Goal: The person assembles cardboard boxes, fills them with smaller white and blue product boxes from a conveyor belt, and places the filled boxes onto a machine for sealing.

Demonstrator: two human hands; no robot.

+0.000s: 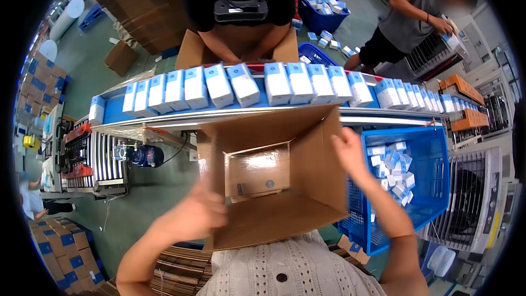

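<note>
A brown cardboard box [315, 159], its top open towards me, is held in front of my body, just short of the conveyor. Inside I can see its bottom flaps, with a shiny strip of tape across them. My left hand [200, 208] grips the box's left wall, somewhat smeared by motion. On the opposite side my right hand [349, 151] is closed at the upper part of the right wall, its fingertips partly hidden. Beyond the box, a row of small white-and-blue cartons [279, 85] stands on the blue conveyor belt [263, 98].
To my right, a blue plastic crate [438, 153] holds loose small cartons. Across the belt a person in black [238, 0] leans over another cardboard box [186, 52]; a second person [408, 13] works at the far right. Flat cardboard [181, 271] is stacked near my waist.
</note>
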